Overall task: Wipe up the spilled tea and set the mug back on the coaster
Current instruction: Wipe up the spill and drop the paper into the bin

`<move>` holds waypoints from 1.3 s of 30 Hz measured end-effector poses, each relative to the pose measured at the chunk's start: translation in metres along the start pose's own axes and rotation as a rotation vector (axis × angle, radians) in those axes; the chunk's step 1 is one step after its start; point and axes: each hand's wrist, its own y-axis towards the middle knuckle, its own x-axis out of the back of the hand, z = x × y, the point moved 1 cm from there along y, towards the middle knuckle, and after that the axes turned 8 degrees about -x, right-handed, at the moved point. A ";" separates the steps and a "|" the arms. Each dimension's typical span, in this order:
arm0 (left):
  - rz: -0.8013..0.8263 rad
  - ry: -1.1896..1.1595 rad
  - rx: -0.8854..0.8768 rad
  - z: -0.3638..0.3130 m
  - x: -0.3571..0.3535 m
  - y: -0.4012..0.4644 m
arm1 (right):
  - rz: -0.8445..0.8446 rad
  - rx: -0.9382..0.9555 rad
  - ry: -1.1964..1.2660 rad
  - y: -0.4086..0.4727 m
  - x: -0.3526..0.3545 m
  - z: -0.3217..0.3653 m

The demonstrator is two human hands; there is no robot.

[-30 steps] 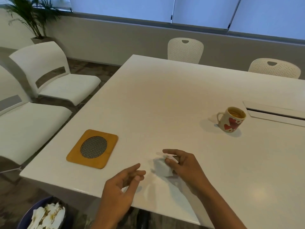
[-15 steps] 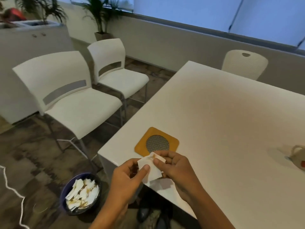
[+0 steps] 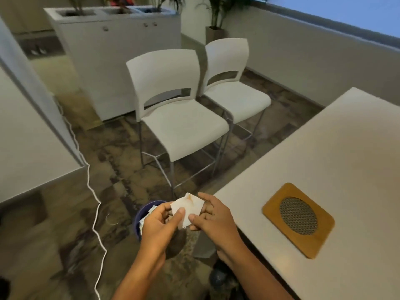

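Note:
A folded white tissue (image 3: pixel 188 207) with a brown tea stain is pinched between both hands. My left hand (image 3: pixel 160 221) grips its left edge and my right hand (image 3: pixel 213 215) grips its right side. They hover off the table's corner, above a dark blue bin (image 3: pixel 141 215) holding used tissues. The wooden coaster (image 3: pixel 279 207) with a round grey mesh centre lies bare on the white table (image 3: pixel 346 148), to the right of my hands. The mug is out of view.
Two white chairs (image 3: pixel 179 118) stand on the patterned floor beyond the bin. A white cord (image 3: pixel 95 204) snakes across the floor on the left. A white cabinet (image 3: pixel 112 53) with planters stands at the back.
The view has swung left, away from the table, so the mug has left the frame. Both hands carried the tissue off the table edge to above the bin.

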 end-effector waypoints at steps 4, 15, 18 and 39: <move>-0.081 -0.003 0.096 0.022 0.033 0.031 | 0.040 -0.182 0.078 0.050 -0.049 -0.021; -0.284 0.100 0.184 0.079 0.097 0.073 | -0.016 -0.530 -0.012 0.193 -0.139 -0.104; -0.300 0.112 0.188 0.090 0.110 0.071 | 0.000 -0.554 -0.029 0.224 -0.161 -0.116; -0.106 0.181 0.055 0.069 0.054 0.034 | 0.104 -0.443 0.216 0.126 -0.124 -0.118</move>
